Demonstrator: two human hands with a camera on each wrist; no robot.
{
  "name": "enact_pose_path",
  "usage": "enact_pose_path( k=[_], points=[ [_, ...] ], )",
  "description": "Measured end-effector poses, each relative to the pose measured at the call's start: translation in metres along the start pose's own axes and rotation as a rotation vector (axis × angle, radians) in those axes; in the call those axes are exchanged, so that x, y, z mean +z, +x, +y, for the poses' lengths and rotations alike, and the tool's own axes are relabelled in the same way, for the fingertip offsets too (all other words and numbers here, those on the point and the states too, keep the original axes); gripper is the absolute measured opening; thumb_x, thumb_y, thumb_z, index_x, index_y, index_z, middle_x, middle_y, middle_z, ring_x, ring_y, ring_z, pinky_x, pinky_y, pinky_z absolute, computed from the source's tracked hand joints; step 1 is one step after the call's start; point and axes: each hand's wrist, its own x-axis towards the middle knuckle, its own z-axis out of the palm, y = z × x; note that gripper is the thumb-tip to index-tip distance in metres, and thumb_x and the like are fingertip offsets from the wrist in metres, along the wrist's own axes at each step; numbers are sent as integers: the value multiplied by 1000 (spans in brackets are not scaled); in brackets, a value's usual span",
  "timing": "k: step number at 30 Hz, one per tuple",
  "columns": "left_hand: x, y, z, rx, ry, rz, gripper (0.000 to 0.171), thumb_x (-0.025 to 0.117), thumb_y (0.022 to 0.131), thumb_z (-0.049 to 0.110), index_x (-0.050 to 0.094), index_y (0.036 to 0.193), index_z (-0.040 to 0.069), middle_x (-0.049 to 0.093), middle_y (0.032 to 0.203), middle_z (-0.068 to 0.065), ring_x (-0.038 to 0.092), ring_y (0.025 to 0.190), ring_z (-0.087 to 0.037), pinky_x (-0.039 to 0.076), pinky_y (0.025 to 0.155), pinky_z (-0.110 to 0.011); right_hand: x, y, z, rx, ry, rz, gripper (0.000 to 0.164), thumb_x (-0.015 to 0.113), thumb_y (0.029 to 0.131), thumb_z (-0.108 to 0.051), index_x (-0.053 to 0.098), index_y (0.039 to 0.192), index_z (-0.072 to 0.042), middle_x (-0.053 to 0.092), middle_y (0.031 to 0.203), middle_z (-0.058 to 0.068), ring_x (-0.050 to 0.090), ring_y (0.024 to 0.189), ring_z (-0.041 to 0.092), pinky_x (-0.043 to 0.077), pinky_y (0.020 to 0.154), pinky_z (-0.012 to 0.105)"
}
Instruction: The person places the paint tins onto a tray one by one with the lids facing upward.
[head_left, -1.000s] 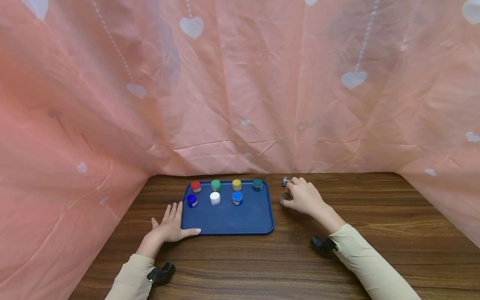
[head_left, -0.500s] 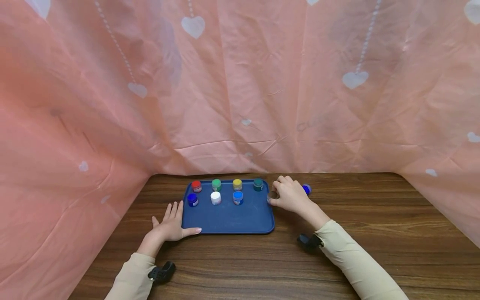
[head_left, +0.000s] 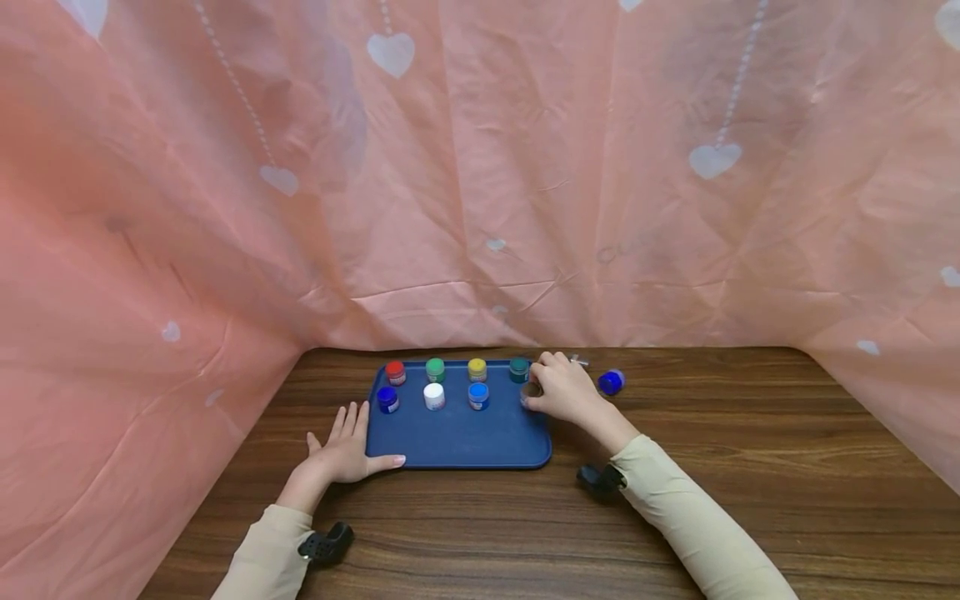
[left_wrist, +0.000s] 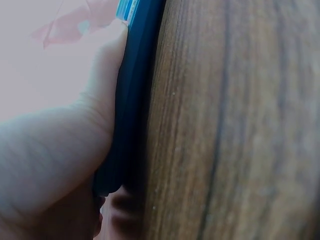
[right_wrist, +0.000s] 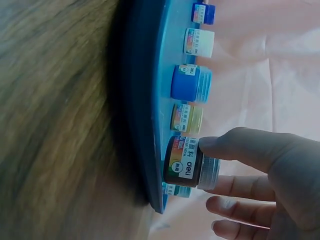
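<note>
My right hand [head_left: 566, 387] pinches a dark brown paint jar [right_wrist: 182, 162] by its clear lid, thumb on one side and fingers on the other. The jar is upright at the right end of the blue tray [head_left: 465, 442], in front of a dark green jar [head_left: 519, 370]. Red [head_left: 395, 372], green [head_left: 435, 370] and yellow jars [head_left: 477, 369] continue that back row. Ahead of them stand dark blue [head_left: 387, 399], white [head_left: 434, 396] and bright blue jars [head_left: 478, 396]. Fingers spread, my left hand [head_left: 337, 454] lies against the tray's left edge, its thumb over the front rim.
On the wooden table [head_left: 465, 533], right of the tray, sits another dark blue jar [head_left: 611, 382]. A small clear or silvery object [head_left: 578, 361] lies behind my right hand, partly hidden. A pink curtain [head_left: 480, 183] with hearts hangs along the back and left side.
My right hand has carried the brown jar leftward from the table onto the tray's right end. The dark blue jar on the table is now uncovered. The left hand stays put.
</note>
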Motion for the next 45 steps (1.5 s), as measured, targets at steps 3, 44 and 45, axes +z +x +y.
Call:
enact_pose_path(
  k=[3, 44, 45],
  points=[
    [0, 0, 0, 1, 0, -1, 139, 49, 63, 93, 0, 156, 3, -1, 162, -26, -5, 150, -44, -10, 101, -82, 2, 2, -2, 9, -5, -28, 29, 77, 79, -39, 67, 89, -13, 59, 96, 5, 52, 91, 24, 48, 72, 41],
    [-5, -1, 4, 2, -11, -37, 139, 50, 64, 93, -4, 156, 4, -5, 163, -25, -9, 150, -42, -11, 101, -81, -12, -1, 30, 76, 93, -68, 40, 78, 81, -31, 69, 114, -9, 61, 111, 14, 54, 108, 35, 47, 89, 56],
    [-5, 0, 3, -1, -7, -41, 139, 49, 64, 93, -4, 156, 4, -6, 163, -25, -9, 150, -42, -11, 101, -81, -14, -2, 34, 76, 104, -60, 40, 78, 81, -30, 68, 115, -9, 61, 111, 14, 54, 108, 35, 47, 89, 56]
  ],
)
